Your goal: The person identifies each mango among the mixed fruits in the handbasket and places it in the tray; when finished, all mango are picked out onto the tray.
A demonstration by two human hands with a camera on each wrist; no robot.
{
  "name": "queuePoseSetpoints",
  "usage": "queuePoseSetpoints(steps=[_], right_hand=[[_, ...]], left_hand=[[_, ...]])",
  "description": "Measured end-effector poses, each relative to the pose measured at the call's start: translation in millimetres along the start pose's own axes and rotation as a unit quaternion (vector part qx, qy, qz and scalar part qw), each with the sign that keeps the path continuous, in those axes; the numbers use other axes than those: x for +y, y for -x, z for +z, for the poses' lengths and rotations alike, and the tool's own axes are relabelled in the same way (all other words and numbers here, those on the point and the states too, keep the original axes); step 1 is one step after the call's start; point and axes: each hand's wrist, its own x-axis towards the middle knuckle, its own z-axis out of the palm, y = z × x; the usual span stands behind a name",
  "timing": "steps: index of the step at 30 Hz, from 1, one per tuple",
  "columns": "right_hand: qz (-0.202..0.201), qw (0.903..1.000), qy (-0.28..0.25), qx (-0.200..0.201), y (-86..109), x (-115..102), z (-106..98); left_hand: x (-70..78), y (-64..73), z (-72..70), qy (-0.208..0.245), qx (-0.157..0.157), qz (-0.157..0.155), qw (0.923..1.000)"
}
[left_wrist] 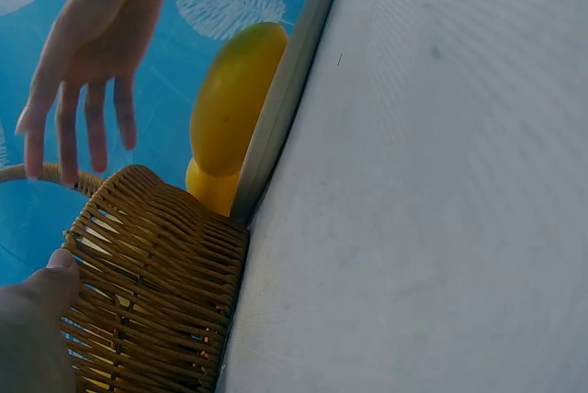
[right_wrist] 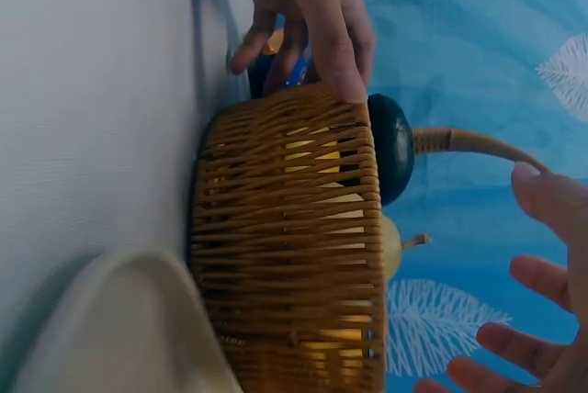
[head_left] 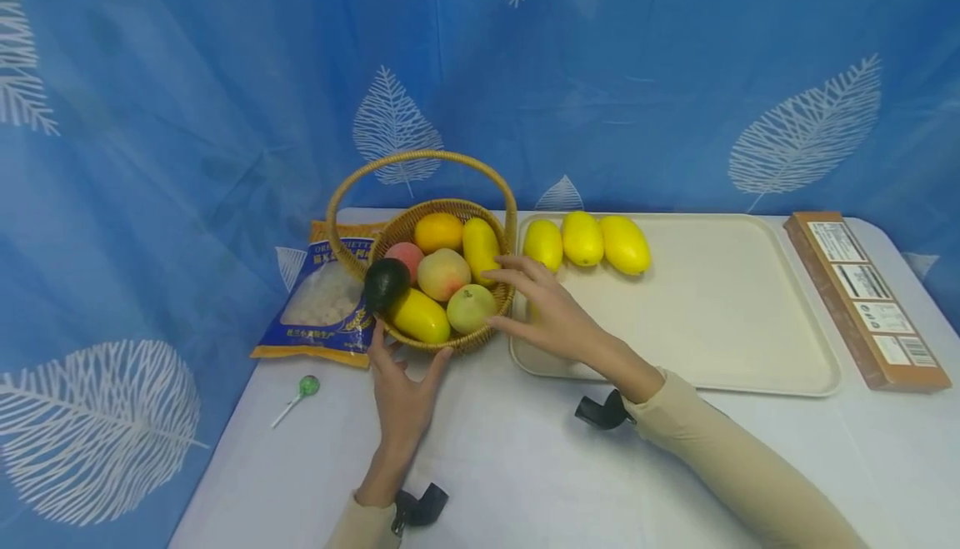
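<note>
A wicker basket with a tall hoop handle holds an avocado, an orange, peaches, yellow mangoes and a pale green, stemmed fruit. My left hand is at its near left side, thumb against the woven wall, fingers spread below the avocado. Over the basket's right rim hovers my right hand, palm toward the fruit, fingers extended and apart. The right wrist view shows its fingers away from the wicker. Both hands hold nothing.
Right of the basket lies a cream tray with several yellow mangoes along its back left. A brown box stands beyond it. A blue pasta bag lies partly behind the basket, and a green lollipop lies in front.
</note>
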Motion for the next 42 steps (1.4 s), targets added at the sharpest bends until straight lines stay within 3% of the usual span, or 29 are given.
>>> queuePoseSetpoints(steps=[6,11,23,33,42], right_hand=[[0.008,0.9989,-0.013,-0.045,-34.5,3.3,13.0],[0.056,0.9929,-0.002,-0.105,-55.0,8.0,20.4],[0.142,0.9719,0.021,-0.187,-76.6,12.1,30.3],[0.188,0.9618,0.002,-0.199,-85.1,10.7,39.7],[0.160,0.9726,0.016,-0.168,-80.0,10.4,41.6]], left_hand=[[-2.3,0.1,1.5,-0.001,0.007,0.011,0.9999],[-3.1,0.7,1.5,0.001,0.008,0.018,0.9998],[-3.8,-0.3,1.3,-0.002,0.012,0.025,0.9996],[-5.1,-0.5,2.9,-0.007,0.012,0.022,0.9997],[-3.6,-0.4,1.1,-0.009,0.006,0.010,0.9999]])
